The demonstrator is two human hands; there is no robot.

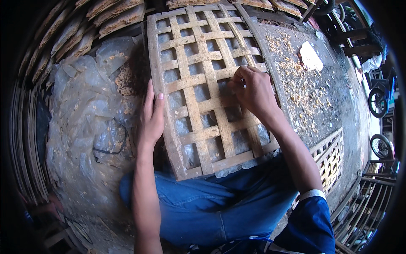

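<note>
A rectangular wooden frame with a woven bamboo lattice (205, 80) lies tilted in front of me, its near end at my crossed legs. Clear plastic sheeting (192, 154) shows through the gaps and pokes out below the near edge. My left hand (152, 116) grips the frame's left rail, thumb on top and fingers along the outer side. Over the right half of the lattice, my right hand (256, 91) is closed in a pinch with the fingers curled down to the strips. Whatever lies between those fingertips is hidden.
Crumpled plastic sheeting (80, 106) covers the floor at left. Stacked trays (118, 17) stand at the far left. Yellowish crumbs (298, 80) and a white scrap (311, 56) lie at right. Another lattice panel (332, 158) rests near my right arm; a blue motorcycle (380, 99) stands beyond.
</note>
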